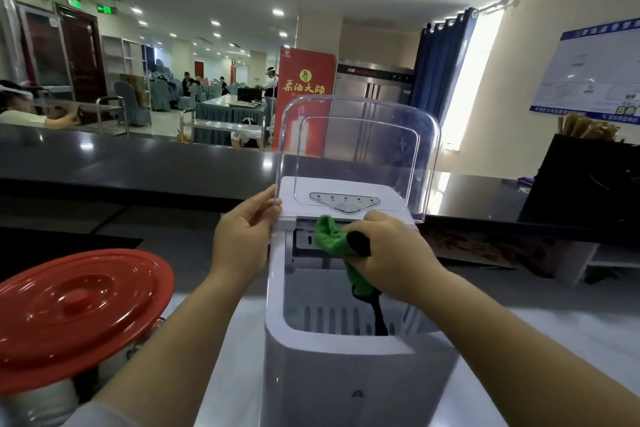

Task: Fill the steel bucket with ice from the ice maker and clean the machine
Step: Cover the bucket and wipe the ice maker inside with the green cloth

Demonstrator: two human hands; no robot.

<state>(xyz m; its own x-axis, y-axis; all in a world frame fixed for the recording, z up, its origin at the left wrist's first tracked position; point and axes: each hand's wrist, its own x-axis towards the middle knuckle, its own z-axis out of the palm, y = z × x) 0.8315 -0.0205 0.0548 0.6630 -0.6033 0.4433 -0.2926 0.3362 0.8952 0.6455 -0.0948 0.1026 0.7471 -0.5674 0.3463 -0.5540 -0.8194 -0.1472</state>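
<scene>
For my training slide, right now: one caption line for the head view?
Left hand holds the clear lid up while the right hand wipes the ice maker with a green cloth.

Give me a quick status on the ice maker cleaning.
Left hand holds clear lid up. Right hand grips green cloth, wiping inside ice maker. Red-lidded bucket left, nothing blocking.

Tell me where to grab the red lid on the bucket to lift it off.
Grip the red lid by its raised centre knob, coming from above. The lid lies tilted on the steel bucket, and the knob stands up from the middle, so a pinch there should lift it evenly.
</scene>
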